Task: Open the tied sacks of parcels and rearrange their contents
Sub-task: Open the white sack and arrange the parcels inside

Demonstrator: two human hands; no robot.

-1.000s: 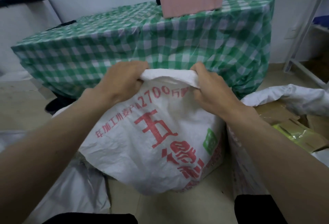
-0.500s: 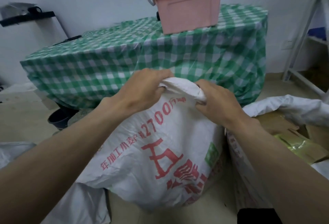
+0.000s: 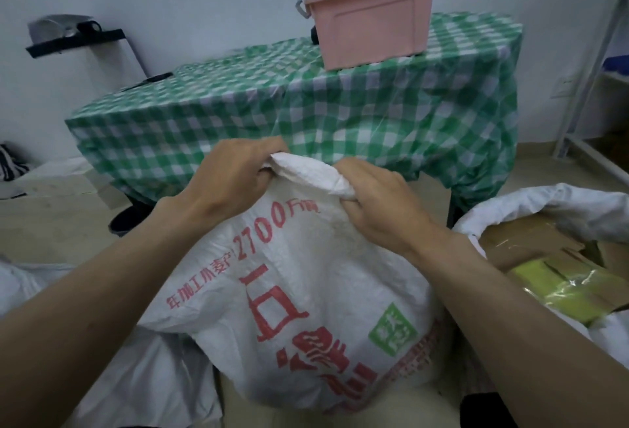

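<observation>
A white woven sack [image 3: 299, 291] with red print and a green logo stands on the floor in front of me, its top bunched together. My left hand [image 3: 231, 179] grips the bunched top from the left. From the right, my right hand [image 3: 377, 203] grips the same bunch, fingers curled under the fabric. A second white sack [image 3: 558, 206] lies open at the right, showing cardboard parcels [image 3: 531, 243] and a yellow-green packet [image 3: 568, 291]. What the closed sack holds is hidden.
A table with a green checked cloth [image 3: 306, 104] stands just behind the sack, a pink plastic bin [image 3: 371, 22] on top. More white sacking [image 3: 143, 383] lies at the lower left. A white metal rack [image 3: 589, 63] stands at the right.
Both hands have drawn closer together on the sack's top, gathering the fabric into a tighter bunch. The view has tilted up, showing more of the table and wall.
</observation>
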